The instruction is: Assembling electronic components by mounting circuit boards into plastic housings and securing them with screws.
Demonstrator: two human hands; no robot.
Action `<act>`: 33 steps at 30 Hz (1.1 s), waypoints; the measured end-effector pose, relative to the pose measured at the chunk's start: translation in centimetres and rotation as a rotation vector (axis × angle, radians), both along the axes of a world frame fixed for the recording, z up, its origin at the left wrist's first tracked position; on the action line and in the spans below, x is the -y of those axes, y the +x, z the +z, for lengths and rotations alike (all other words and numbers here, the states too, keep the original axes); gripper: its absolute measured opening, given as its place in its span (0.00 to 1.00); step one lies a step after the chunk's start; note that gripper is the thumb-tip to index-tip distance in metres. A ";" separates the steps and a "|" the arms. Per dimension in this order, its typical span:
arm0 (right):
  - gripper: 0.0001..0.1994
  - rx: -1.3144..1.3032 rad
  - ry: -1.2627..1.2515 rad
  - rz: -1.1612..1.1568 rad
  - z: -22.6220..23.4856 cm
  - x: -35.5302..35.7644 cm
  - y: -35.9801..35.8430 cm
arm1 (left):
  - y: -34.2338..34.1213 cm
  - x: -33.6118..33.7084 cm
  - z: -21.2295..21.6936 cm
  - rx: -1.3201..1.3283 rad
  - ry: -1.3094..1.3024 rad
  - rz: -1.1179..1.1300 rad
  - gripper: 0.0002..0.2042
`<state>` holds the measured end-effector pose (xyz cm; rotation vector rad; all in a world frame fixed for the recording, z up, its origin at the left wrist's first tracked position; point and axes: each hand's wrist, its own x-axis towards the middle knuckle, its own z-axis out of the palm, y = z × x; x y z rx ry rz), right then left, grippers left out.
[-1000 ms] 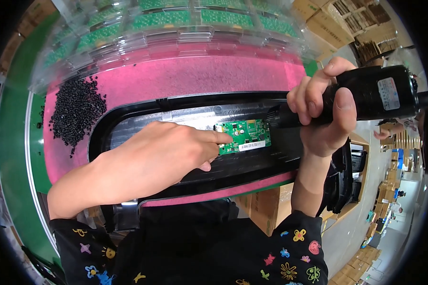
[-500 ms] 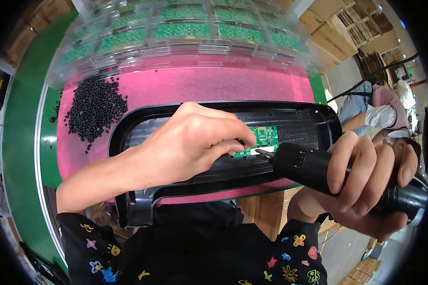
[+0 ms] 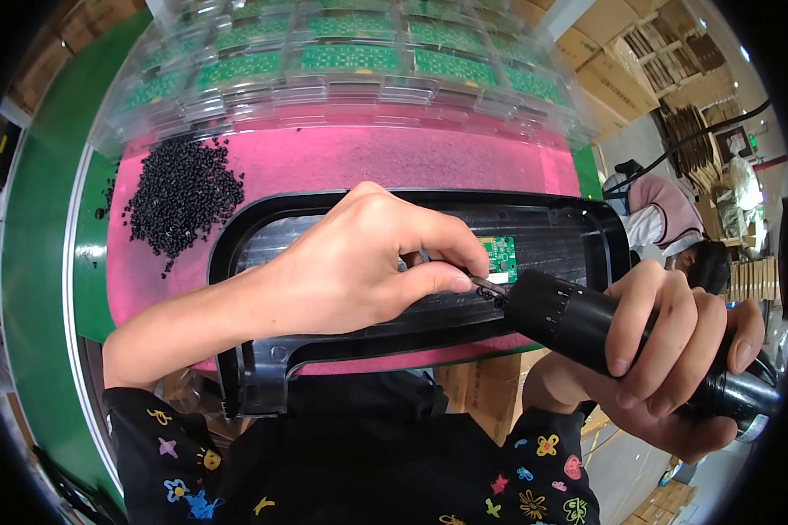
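Observation:
My right hand (image 3: 674, 350) is wrapped round a black electric screwdriver (image 3: 560, 312), which points left. Its bit (image 3: 492, 287) reaches the fingertips of my left hand (image 3: 381, 254). Thumb and forefinger there are pinched together at the bit's end; whatever lies between them is too small or hidden to make out. Behind those fingers a green circuit board (image 3: 502, 255) with a white strip lies in a long black plastic housing (image 3: 324, 339); my left hand covers part of the board. Several tiny black pieces (image 3: 486, 295) show just under the bit.
A heap of small black screw-like pieces (image 3: 179, 197) lies on the pink mat (image 3: 394, 153) at the left. Clear plastic trays of green boards (image 3: 350, 58) are stacked at the back. Another person (image 3: 665, 210) and cardboard boxes (image 3: 617, 74) are at the right.
The bit's end has come to my left fingertips, which have shifted slightly right and down. The board now shows less behind them. At the right, the other person has bent lower.

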<state>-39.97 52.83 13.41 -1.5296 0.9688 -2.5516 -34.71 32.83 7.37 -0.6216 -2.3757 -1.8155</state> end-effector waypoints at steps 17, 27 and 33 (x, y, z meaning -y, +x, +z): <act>0.24 -0.065 0.255 -0.012 -3.8 1.3 -3.6 | -0.2 0.7 -1.2 0.039 -0.355 0.116 0.04; 0.26 0.170 0.424 -0.090 -4.3 1.9 -2.6 | 0.1 0.7 -1.4 0.100 -0.502 0.189 0.10; 0.26 0.121 0.422 -0.047 -4.5 1.5 -2.9 | 0.2 0.9 -2.0 0.041 -0.417 0.193 0.09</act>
